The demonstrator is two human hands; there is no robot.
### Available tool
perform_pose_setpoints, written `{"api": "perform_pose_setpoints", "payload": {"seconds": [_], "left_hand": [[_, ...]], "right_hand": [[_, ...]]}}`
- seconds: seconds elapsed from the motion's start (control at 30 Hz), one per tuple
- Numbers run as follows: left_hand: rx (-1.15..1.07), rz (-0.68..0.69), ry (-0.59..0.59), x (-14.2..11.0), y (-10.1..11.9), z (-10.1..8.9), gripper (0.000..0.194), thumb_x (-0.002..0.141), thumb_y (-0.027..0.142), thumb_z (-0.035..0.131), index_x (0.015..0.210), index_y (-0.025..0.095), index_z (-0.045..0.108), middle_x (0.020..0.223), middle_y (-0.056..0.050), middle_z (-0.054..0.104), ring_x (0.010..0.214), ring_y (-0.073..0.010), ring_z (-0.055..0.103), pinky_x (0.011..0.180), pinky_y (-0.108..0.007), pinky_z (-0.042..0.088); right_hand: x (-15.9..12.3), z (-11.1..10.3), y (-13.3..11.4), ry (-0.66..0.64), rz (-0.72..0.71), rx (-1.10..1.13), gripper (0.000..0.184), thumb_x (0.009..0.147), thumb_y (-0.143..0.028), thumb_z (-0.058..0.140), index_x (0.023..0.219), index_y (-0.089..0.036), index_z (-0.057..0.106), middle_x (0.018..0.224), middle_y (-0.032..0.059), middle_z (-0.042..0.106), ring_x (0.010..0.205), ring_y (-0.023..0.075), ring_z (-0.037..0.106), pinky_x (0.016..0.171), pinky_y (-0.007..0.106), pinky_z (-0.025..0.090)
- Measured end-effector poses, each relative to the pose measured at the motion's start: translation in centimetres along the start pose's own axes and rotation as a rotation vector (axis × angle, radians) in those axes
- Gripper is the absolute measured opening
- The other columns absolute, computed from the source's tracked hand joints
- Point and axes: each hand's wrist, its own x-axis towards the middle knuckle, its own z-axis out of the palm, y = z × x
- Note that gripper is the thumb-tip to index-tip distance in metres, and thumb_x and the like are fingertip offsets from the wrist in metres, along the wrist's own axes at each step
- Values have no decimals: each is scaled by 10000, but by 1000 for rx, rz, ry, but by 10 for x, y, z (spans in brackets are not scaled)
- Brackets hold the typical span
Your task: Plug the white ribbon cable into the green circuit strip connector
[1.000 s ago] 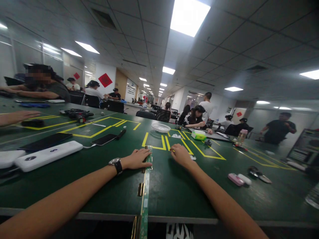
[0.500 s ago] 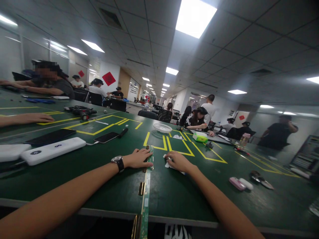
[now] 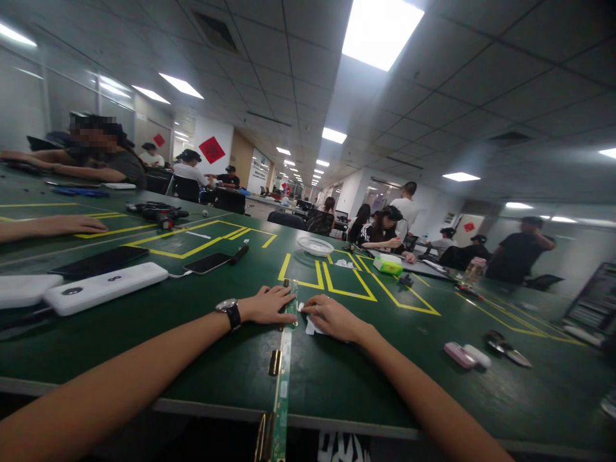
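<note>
A long narrow green circuit board strip runs from the table's near edge away from me across the dark green table. My left hand, with a watch on its wrist, lies flat on the strip's far end, fingers stretched out. Just right of the strip, my right hand presses a small white cloth or paper against the table. Its fingers are curled over the white piece, which touches the strip's edge.
Two white power banks, a phone and a dark tablet lie at left. A white basket and a green box sit farther back. Small pink and white items lie at right. Other people sit around.
My right hand has slid left across the table with the white piece under it, from the yellow tape lines to the strip. The left hand has stayed put.
</note>
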Motion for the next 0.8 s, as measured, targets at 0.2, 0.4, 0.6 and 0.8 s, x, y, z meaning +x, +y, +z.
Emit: {"api": "perform_pose_setpoints", "payload": {"seconds": [0.2, 0.4, 0.6, 0.8], "left_hand": [[-10, -1, -6, -1, 1, 0, 819, 863, 766, 328, 1494, 244, 288, 1559, -150, 189, 1413, -367, 180, 1059, -582, 157], [-8, 12, -16, 0, 1, -1, 836, 867, 766, 309, 1499, 220, 277, 1559, -153, 190, 1416, -359, 172, 1063, -573, 154], [5, 2, -28, -1, 4, -2, 794, 882, 736, 329, 1494, 231, 288, 1558, -141, 196, 1418, -359, 167, 1065, -547, 159], [0, -1, -68, -1, 6, -4, 789, 900, 713, 316, 1502, 207, 259, 1563, -154, 167, 1423, -362, 140, 1065, -569, 139]], "right_hand": [[-1, 3, 0, 18, 14, -12, 353, 949, -210, 430, 1254, -196, 608, 1192, 108, 599, 1100, 211, 538, 980, 354, 412], [0, 6, 1, 24, -21, 23, 395, 934, -159, 427, 1299, -194, 575, 1267, 105, 582, 1178, 210, 509, 1047, 369, 366], [1, 10, 10, 30, -51, 120, 424, 914, -109, 415, 1290, -207, 584, 1301, 78, 595, 1203, 191, 514, 1068, 385, 343], [1, 14, 17, 24, -55, 169, 462, 889, -88, 419, 1302, -225, 573, 1338, 40, 576, 1198, 180, 507, 1067, 377, 338]]}}
